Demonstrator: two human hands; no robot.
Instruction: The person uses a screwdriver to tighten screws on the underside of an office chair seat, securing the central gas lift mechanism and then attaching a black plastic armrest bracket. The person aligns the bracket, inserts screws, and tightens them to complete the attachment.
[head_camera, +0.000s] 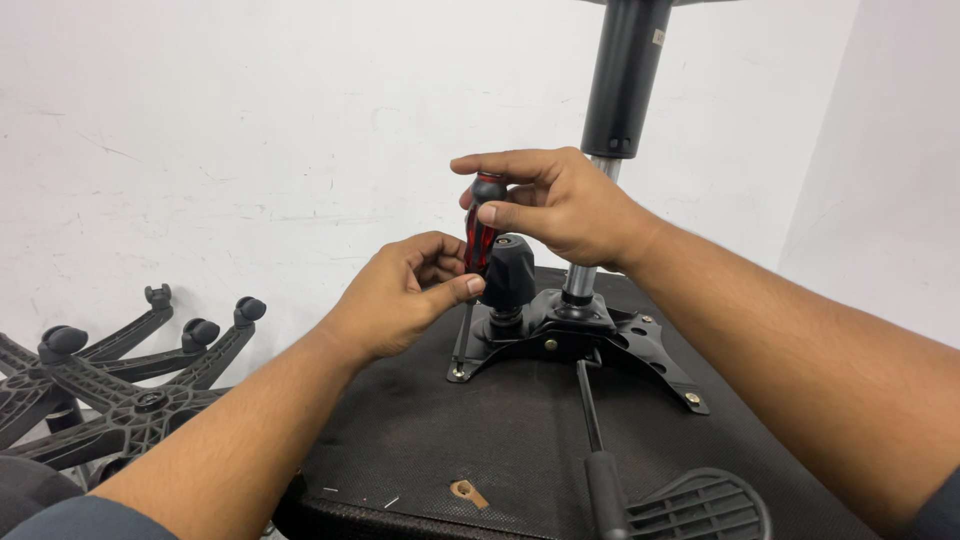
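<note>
Gripping screwdriver (483, 232), both hands' fingers (505, 213)

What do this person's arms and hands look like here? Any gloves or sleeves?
Both hands are bare: no gloves, rings or watch show on the left hand or the right hand. The forearms are uncovered too. Short sleeves of a grey-blue fabric show only at the picture's bottom corners, the left sleeve and a sliver of the right sleeve.

Tight quarters: black knob (510, 272) just right of gripped screwdriver (482, 232), gas-lift column (622, 90) beyond; open room left, toward wall (250, 130).
</note>
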